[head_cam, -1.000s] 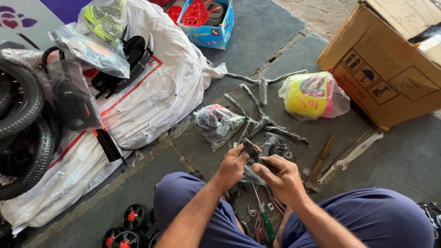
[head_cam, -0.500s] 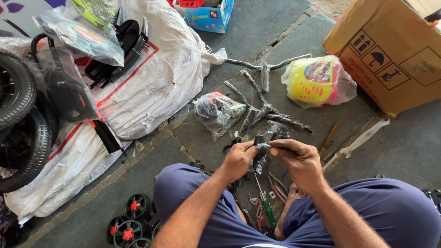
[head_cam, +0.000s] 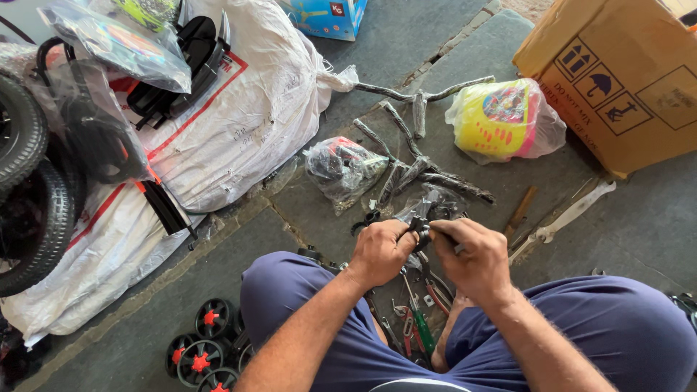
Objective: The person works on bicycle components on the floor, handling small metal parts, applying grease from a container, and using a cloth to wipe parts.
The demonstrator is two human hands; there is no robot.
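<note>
Small black metal part (head_cam: 420, 226) sits gripped between both hands above the floor (head_cam: 639, 218), just near of a clear parts bag (head_cam: 435, 202). We note the left hand (head_cam: 379, 252) closed on its left end and the right hand (head_cam: 473, 255) closed on its right. We judge a slip likely to drop it among the loose tools (head_cam: 417, 319) between the knees.

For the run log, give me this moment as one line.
left hand: grips small black part | right hand: grips same part | below hands: screwdriver, pliers | floor ahead: wrapped metal tubes
</note>
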